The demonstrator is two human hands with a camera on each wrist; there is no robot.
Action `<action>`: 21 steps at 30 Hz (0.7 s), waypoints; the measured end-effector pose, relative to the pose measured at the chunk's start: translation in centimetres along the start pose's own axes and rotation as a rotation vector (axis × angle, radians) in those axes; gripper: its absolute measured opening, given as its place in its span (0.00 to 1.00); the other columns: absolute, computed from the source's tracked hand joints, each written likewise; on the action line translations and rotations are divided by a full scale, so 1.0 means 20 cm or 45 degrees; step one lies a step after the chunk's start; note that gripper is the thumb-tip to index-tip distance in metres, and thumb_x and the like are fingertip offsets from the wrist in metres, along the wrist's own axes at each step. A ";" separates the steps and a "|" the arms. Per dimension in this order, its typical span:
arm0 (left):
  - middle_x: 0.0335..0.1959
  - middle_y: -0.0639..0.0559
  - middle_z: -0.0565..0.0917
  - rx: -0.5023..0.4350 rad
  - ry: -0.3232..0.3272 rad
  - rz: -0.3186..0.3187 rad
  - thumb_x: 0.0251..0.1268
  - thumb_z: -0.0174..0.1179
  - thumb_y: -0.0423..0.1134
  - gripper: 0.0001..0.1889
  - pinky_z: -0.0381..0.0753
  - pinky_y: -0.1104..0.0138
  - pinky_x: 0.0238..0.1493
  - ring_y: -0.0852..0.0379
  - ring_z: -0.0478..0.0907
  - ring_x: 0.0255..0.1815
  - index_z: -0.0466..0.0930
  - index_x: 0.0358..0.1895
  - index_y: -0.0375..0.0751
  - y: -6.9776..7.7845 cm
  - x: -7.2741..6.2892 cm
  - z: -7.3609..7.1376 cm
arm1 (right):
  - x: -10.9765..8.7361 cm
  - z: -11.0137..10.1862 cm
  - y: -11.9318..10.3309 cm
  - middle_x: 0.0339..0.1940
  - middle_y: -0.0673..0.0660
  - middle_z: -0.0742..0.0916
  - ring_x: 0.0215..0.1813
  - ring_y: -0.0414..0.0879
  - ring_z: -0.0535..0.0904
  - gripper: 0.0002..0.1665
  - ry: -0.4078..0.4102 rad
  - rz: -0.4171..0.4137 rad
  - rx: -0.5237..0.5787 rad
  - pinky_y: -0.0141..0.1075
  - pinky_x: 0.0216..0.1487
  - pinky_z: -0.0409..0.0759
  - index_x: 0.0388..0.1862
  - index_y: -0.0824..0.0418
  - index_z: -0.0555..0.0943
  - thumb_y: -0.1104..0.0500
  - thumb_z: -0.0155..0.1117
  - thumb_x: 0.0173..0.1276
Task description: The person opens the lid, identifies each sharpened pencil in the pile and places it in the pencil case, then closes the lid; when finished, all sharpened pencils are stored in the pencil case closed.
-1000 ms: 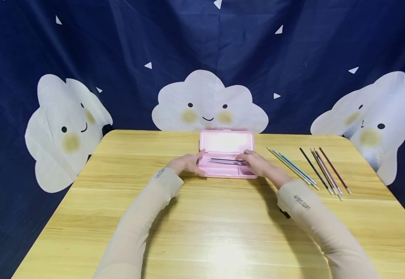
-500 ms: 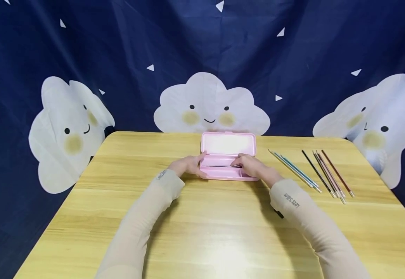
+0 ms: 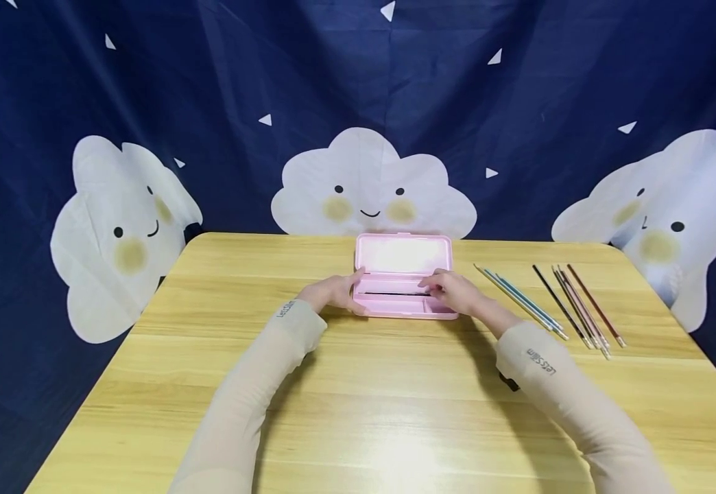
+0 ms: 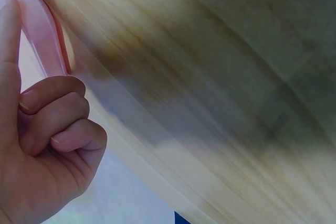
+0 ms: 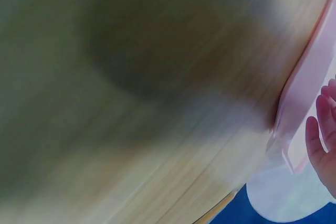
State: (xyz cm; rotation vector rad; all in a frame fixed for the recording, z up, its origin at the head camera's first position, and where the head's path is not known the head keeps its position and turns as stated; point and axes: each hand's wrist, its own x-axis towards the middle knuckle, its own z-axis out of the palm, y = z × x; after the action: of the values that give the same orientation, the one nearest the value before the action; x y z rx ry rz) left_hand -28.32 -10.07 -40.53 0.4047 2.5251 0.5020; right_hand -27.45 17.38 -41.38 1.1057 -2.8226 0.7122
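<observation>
A pink pencil case point(image 3: 404, 254) stands with its lid raised at the back of the table. One dark pencil point(image 3: 395, 294) lies lengthwise in its long compartment. My left hand point(image 3: 335, 291) holds the case's left end, thumb at the front corner and a finger farther back. In the left wrist view, the other fingers point(image 4: 55, 114) are curled in beside the pink wall. Over the case's right end is my right hand point(image 3: 453, 289), its fingertips close to the pencil's right end. The right wrist view shows its fingers point(image 5: 324, 119) loosely bent, with no pencil visible among them.
Right of the case, a group of yellow and teal pencils point(image 3: 521, 302) lies on the wooden table point(image 3: 358, 391). Farther right are several dark, pinkish and red-brown pencils point(image 3: 580, 309). A blue cloth point(image 3: 222, 82) with white clouds hangs behind the table.
My right hand lowered the dark pencil into the case's long compartment, then drew back a little to the right. My left hand has stayed at the case's left end.
</observation>
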 end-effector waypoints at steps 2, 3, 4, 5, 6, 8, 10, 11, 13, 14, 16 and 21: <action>0.70 0.37 0.56 0.004 0.005 0.010 0.47 0.65 0.59 0.56 0.55 0.58 0.68 0.46 0.55 0.69 0.34 0.73 0.54 0.00 0.00 0.00 | -0.03 -0.02 0.01 0.31 0.59 0.82 0.34 0.50 0.76 0.13 0.018 0.033 0.007 0.42 0.38 0.77 0.42 0.68 0.81 0.74 0.57 0.58; 0.70 0.38 0.55 0.001 0.006 0.011 0.47 0.65 0.59 0.56 0.55 0.58 0.68 0.46 0.55 0.69 0.34 0.73 0.55 0.00 0.00 0.00 | -0.05 -0.03 0.01 0.31 0.59 0.81 0.34 0.50 0.76 0.14 0.026 0.056 0.012 0.42 0.38 0.76 0.43 0.69 0.81 0.73 0.58 0.58; 0.70 0.38 0.56 0.007 0.008 0.012 0.47 0.65 0.59 0.56 0.55 0.57 0.68 0.45 0.55 0.69 0.33 0.73 0.55 0.00 0.00 0.00 | -0.06 -0.04 0.02 0.31 0.59 0.81 0.34 0.50 0.75 0.14 0.037 0.074 0.017 0.42 0.38 0.76 0.44 0.69 0.81 0.73 0.58 0.58; 0.70 0.39 0.56 0.010 0.008 0.009 0.47 0.65 0.60 0.56 0.55 0.57 0.68 0.45 0.55 0.69 0.33 0.73 0.55 -0.01 0.00 0.00 | -0.08 -0.05 0.03 0.31 0.59 0.81 0.33 0.49 0.74 0.14 0.047 0.091 0.020 0.41 0.37 0.75 0.45 0.69 0.80 0.73 0.59 0.58; 0.70 0.39 0.56 0.014 0.007 0.009 0.47 0.65 0.60 0.56 0.55 0.57 0.68 0.46 0.55 0.69 0.33 0.73 0.55 -0.01 0.00 0.00 | -0.09 -0.06 0.04 0.31 0.59 0.81 0.33 0.49 0.74 0.14 0.057 0.107 0.022 0.41 0.36 0.75 0.45 0.70 0.80 0.73 0.59 0.58; 0.70 0.40 0.55 0.016 0.002 0.003 0.47 0.65 0.60 0.57 0.54 0.57 0.68 0.46 0.54 0.69 0.33 0.73 0.55 -0.02 0.00 0.00 | -0.13 -0.07 0.06 0.29 0.59 0.80 0.32 0.48 0.74 0.14 0.077 0.126 0.022 0.40 0.35 0.75 0.44 0.71 0.80 0.73 0.59 0.58; 0.70 0.40 0.56 0.021 -0.003 0.003 0.47 0.65 0.60 0.57 0.54 0.58 0.68 0.46 0.55 0.69 0.33 0.73 0.55 -0.02 0.00 0.00 | -0.17 -0.08 0.09 0.27 0.58 0.81 0.30 0.47 0.75 0.13 0.089 0.141 0.007 0.39 0.33 0.75 0.43 0.72 0.80 0.73 0.59 0.57; 0.70 0.40 0.56 0.017 -0.004 0.004 0.47 0.65 0.59 0.57 0.54 0.58 0.68 0.46 0.55 0.69 0.33 0.73 0.55 -0.03 0.00 0.00 | -0.19 -0.08 0.11 0.26 0.57 0.81 0.30 0.47 0.75 0.13 0.085 0.153 0.001 0.39 0.33 0.76 0.43 0.72 0.80 0.73 0.59 0.57; 0.70 0.39 0.56 0.019 0.001 0.019 0.47 0.65 0.59 0.56 0.54 0.58 0.68 0.46 0.55 0.69 0.33 0.73 0.53 -0.03 0.00 0.00 | -0.22 -0.11 0.14 0.24 0.56 0.81 0.29 0.47 0.76 0.13 0.076 0.185 -0.007 0.39 0.33 0.76 0.43 0.73 0.79 0.73 0.59 0.57; 0.70 0.39 0.56 0.019 0.001 0.021 0.47 0.65 0.59 0.56 0.54 0.58 0.68 0.46 0.56 0.69 0.33 0.73 0.53 -0.03 0.00 0.00 | -0.25 -0.12 0.16 0.24 0.56 0.81 0.28 0.47 0.77 0.13 0.069 0.211 -0.017 0.39 0.32 0.76 0.43 0.74 0.79 0.73 0.59 0.57; 0.69 0.39 0.56 0.018 0.002 0.027 0.47 0.65 0.59 0.56 0.55 0.58 0.68 0.46 0.56 0.68 0.33 0.73 0.52 -0.02 0.00 0.00 | -0.29 -0.16 0.18 0.23 0.55 0.81 0.27 0.46 0.76 0.14 0.051 0.272 -0.035 0.39 0.31 0.76 0.44 0.74 0.78 0.72 0.59 0.58; 0.69 0.39 0.57 0.012 0.003 0.030 0.48 0.65 0.58 0.56 0.55 0.58 0.68 0.45 0.56 0.68 0.34 0.73 0.52 -0.01 0.00 0.00 | -0.39 -0.24 0.23 0.22 0.54 0.79 0.24 0.44 0.71 0.18 0.007 0.413 -0.079 0.36 0.27 0.69 0.49 0.75 0.75 0.69 0.59 0.60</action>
State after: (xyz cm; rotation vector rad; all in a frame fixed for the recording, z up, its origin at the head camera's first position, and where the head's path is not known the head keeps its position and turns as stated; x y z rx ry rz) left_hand -28.30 -10.24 -40.61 0.4383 2.5289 0.5001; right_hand -25.26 27.38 -40.32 0.6417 -3.0301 0.6349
